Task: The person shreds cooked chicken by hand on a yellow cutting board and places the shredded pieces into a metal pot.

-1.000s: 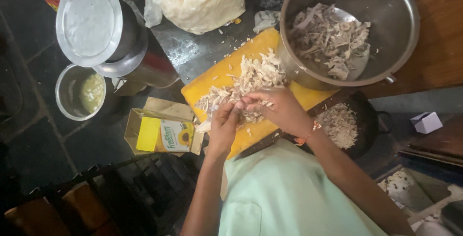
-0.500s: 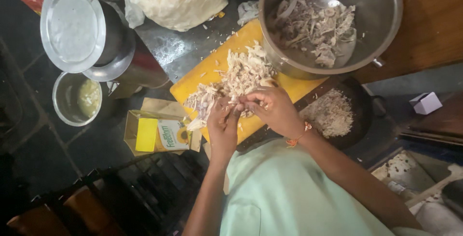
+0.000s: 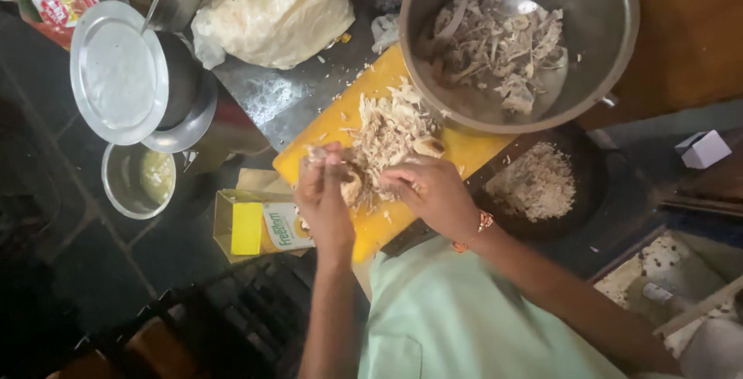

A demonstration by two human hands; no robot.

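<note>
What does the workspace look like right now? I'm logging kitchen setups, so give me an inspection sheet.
Surface: yellow cutting board on a dark counter, scraps scattered about.
Job's things: pile of shredded meat on the board; big steel bowl holds more shreds.
Clutter: white plastic bag, round steel lid, small steel cup, yellow carton, dark pan of crumbs, small white box.
Hands: left hand and right hand both pinch a small pale piece over the board; each grip shut.
Cables: nothing seen.
Surroundings: dark tiled floor, wooden top at right.
</note>
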